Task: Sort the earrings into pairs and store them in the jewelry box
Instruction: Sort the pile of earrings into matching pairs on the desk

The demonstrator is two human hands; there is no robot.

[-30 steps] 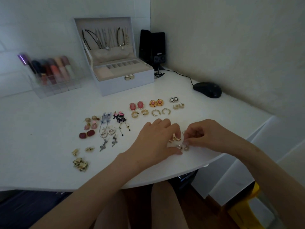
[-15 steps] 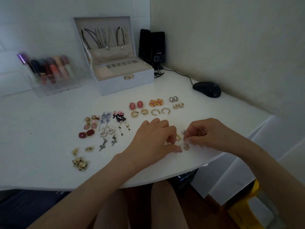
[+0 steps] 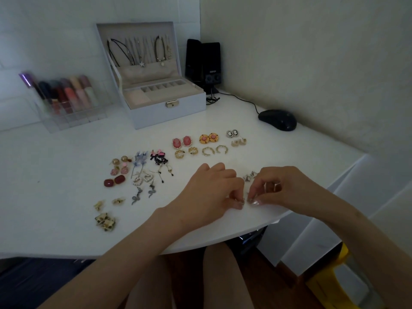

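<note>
left hand (image 3: 209, 192), right hand (image 3: 287, 188) on earrings (image 3: 243, 200)

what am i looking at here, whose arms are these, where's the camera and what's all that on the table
No machine here: a person wears a camera on the head, looking down at their own arms. The left hand and right hand meet near the front edge of the white table, fingertips pinching small earrings, too tiny to describe. Sorted earring pairs lie in rows ahead. Behind stand an open jewelry box, a clear lipstick organiser, black speakers and a mouse.
</note>
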